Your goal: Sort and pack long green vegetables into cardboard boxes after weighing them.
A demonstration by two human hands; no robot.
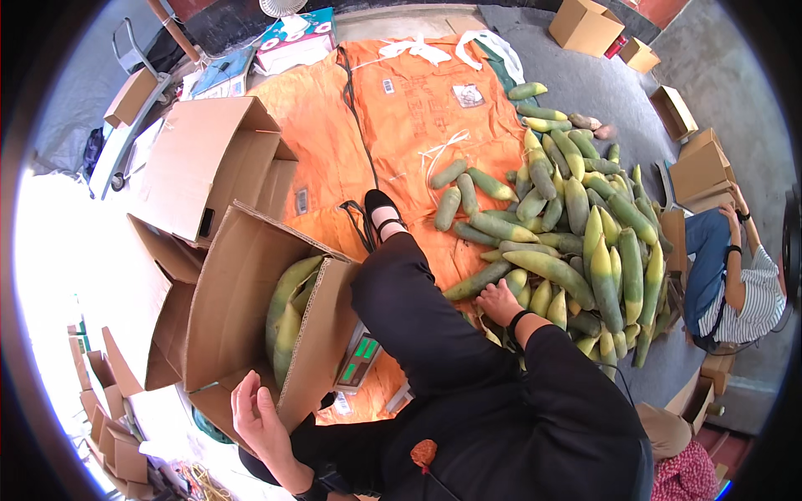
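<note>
My left hand (260,413) is raised at the near rim of an open cardboard box (229,294), fingers spread with nothing in them. Inside the box lie several long green radishes (286,338), partly hidden by its wall. A digital scale (357,362) with a lit green display shows beside the box's right wall. My right hand (501,304) is at the left edge of a large heap of green radishes (567,216). Its curled fingers meet the end of one dark green radish (479,280). Whether they grip it cannot be made out.
An orange woven sheet (401,125) covers the floor under my foot. Another cardboard box (194,163) stands beyond the filled one. A platform trolley (128,141) and a white fan (282,7) are farther back. Another person (730,275) sits right of the heap, near cardboard boxes (698,169).
</note>
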